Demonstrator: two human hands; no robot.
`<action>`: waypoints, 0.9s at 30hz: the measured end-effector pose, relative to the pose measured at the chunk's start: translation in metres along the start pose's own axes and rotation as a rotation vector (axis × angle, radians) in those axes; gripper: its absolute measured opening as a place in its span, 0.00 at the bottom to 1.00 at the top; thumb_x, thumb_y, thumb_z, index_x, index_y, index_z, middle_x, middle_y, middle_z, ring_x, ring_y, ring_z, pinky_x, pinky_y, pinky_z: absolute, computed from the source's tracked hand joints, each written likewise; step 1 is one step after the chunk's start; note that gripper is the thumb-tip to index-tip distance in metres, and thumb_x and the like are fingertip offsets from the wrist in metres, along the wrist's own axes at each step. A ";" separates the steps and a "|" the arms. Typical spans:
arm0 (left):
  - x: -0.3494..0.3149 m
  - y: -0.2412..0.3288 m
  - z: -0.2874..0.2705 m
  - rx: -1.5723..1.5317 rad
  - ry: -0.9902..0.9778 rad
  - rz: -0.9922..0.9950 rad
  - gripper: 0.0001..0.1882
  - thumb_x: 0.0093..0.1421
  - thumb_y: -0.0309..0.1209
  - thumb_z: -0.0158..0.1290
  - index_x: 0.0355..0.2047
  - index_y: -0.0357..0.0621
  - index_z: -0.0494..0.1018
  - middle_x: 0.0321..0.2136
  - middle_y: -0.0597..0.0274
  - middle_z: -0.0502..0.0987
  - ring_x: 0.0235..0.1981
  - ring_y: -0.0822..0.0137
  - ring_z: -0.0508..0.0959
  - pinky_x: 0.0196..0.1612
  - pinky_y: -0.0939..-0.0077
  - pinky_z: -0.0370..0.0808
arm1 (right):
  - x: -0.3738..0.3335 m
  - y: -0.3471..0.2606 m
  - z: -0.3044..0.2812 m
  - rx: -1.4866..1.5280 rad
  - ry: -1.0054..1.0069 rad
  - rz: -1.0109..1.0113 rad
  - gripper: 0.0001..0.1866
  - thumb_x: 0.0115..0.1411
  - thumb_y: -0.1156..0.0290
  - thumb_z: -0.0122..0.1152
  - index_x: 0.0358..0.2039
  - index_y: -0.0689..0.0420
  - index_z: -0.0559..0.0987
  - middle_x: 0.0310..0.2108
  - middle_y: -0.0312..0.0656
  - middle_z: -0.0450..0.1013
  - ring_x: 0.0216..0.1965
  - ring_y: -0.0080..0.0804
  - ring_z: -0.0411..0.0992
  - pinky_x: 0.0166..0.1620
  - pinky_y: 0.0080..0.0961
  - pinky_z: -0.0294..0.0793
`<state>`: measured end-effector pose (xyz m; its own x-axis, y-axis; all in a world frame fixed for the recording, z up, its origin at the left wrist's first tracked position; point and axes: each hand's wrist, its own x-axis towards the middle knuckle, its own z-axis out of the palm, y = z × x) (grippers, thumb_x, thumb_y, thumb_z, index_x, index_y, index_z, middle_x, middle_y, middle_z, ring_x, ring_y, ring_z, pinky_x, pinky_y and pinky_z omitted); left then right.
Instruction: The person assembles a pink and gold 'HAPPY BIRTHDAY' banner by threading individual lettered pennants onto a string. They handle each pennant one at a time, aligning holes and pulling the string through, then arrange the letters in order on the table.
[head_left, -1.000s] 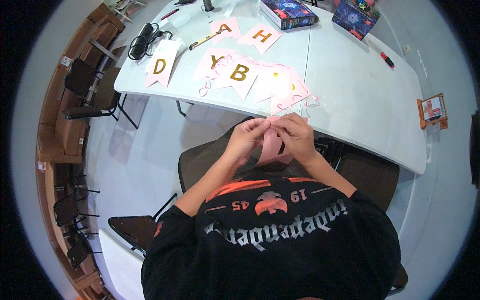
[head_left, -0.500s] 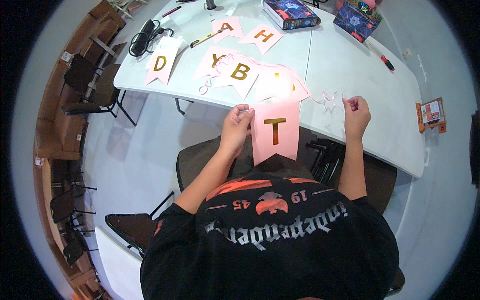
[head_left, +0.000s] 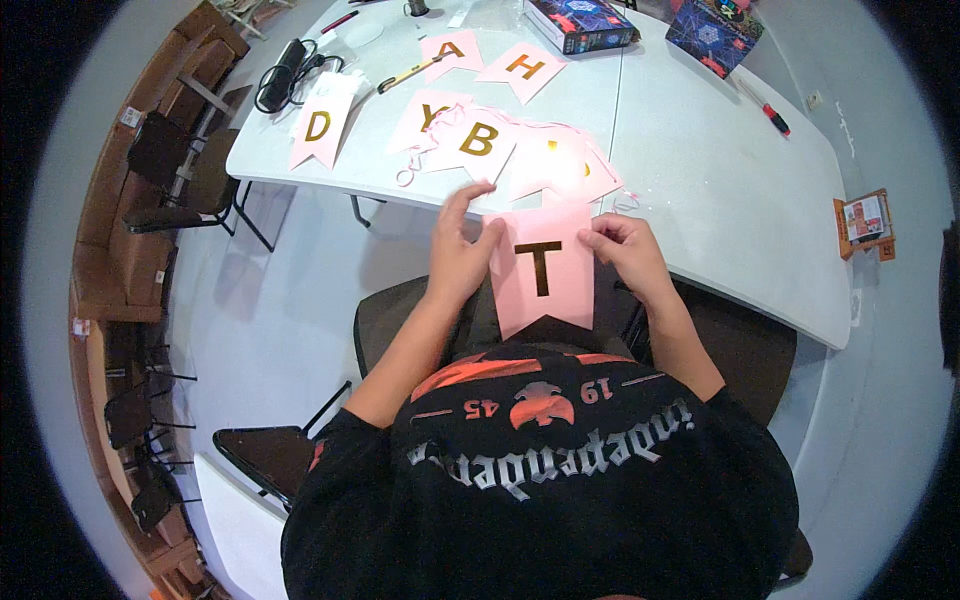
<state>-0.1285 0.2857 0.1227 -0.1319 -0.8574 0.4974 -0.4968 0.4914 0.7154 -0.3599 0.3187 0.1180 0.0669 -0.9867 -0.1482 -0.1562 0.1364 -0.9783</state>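
pink flag point(head_left: 562, 280) with gold letter held upright before black shirt point(head_left: 560, 520), by near edge of worktop point(head_left: 710, 190). right hand point(head_left: 632, 258) pinching flag's corner at 2 o'clock. left hand point(head_left: 457, 255) unclosed, thumb against flag's edge at 10 o'clock, forefinger stretched away. from held flag: lettered pennants point(head_left: 475, 160) on worktop at 11 o'clock, cutter knife point(head_left: 405, 76) beyond; blue box point(head_left: 580, 30) at 12 o'clock.

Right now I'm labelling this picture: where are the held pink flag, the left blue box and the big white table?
Held pink flag point(head_left: 541, 270), head view: gold letter at its middle.
Left blue box point(head_left: 577, 19), head view: its upper face.
Big white table point(head_left: 720, 190), head view: bare top, right side.
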 end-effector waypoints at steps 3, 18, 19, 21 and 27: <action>0.019 0.008 -0.006 0.160 -0.148 0.313 0.16 0.52 0.29 0.53 0.43 0.41 0.72 0.38 0.54 0.76 0.36 0.61 0.77 0.41 0.68 0.73 | -0.006 -0.011 0.009 -0.054 -0.065 -0.049 0.09 0.54 0.69 0.62 0.26 0.62 0.77 0.20 0.31 0.71 0.22 0.14 0.64 0.26 0.15 0.64; 0.032 0.008 -0.002 -0.660 -0.950 -0.476 0.12 0.62 0.29 0.48 0.42 0.36 0.71 0.27 0.72 0.72 0.27 0.84 0.67 0.29 0.87 0.64 | -0.019 -0.020 0.032 -0.380 0.235 -0.643 0.08 0.47 0.79 0.65 0.30 0.61 0.79 0.26 0.41 0.71 0.25 0.27 0.70 0.28 0.20 0.70; 0.032 0.008 -0.002 -0.696 -0.950 -0.470 0.12 0.62 0.29 0.47 0.43 0.35 0.70 0.27 0.71 0.72 0.27 0.84 0.67 0.29 0.87 0.65 | -0.018 -0.020 0.033 -0.381 0.230 -0.650 0.07 0.47 0.79 0.65 0.30 0.61 0.79 0.27 0.41 0.71 0.25 0.28 0.70 0.28 0.20 0.70; 0.033 0.007 -0.001 -0.669 -0.964 -0.521 0.12 0.62 0.30 0.48 0.42 0.35 0.71 0.29 0.70 0.73 0.29 0.82 0.68 0.31 0.86 0.66 | -0.016 -0.020 0.035 -0.381 0.245 -0.675 0.08 0.46 0.80 0.65 0.30 0.61 0.80 0.26 0.40 0.70 0.25 0.26 0.69 0.28 0.19 0.68; 0.029 -0.002 0.009 -0.544 -0.961 -0.296 0.12 0.57 0.29 0.52 0.40 0.35 0.73 0.30 0.63 0.76 0.31 0.76 0.72 0.37 0.79 0.70 | -0.016 -0.010 0.039 -0.350 0.214 -0.586 0.05 0.49 0.80 0.62 0.28 0.64 0.76 0.26 0.41 0.70 0.25 0.28 0.68 0.28 0.20 0.68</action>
<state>-0.1394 0.2586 0.1310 -0.7893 -0.5979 -0.1395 -0.2112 0.0511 0.9761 -0.3206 0.3361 0.1248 0.0472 -0.8894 0.4548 -0.4634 -0.4228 -0.7788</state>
